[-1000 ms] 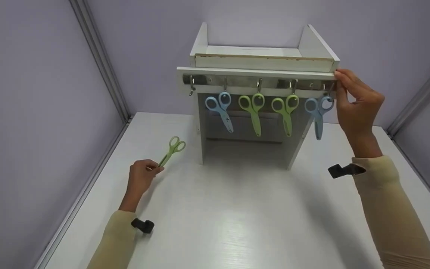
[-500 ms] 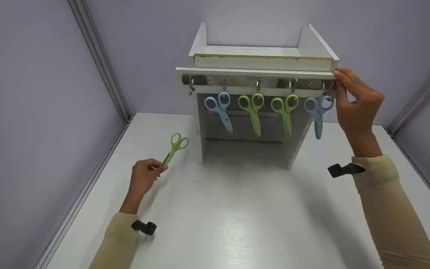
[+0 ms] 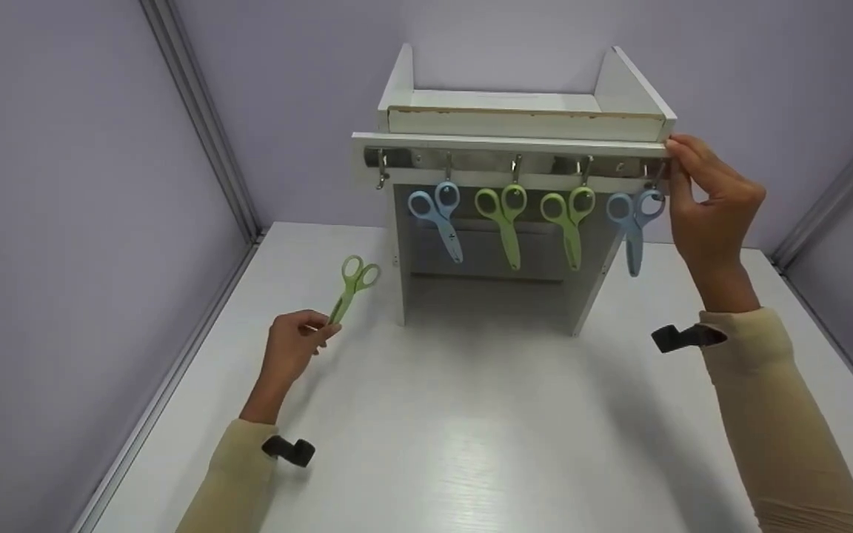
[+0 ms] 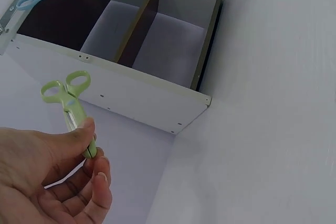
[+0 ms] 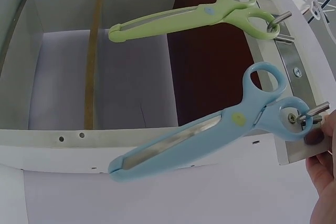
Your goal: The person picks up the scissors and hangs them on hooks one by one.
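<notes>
At lower left, the left hand (image 3: 292, 349) pinches green scissors (image 3: 351, 285); at upper right, the right hand (image 3: 708, 203) grasps the hook rack (image 3: 508, 148).

A white table (image 3: 471, 444) with a faint wood grain fills the lower part of the head view and catches a soft, glossy reflection of even light from above. Plain pale lilac walls (image 3: 64, 222) close it in on the left, at the back and on the right. Silver metal rails (image 3: 201, 126) run along the seams where the wall panels meet, one slanting up on the left and another (image 3: 834, 192) on the right.
</notes>
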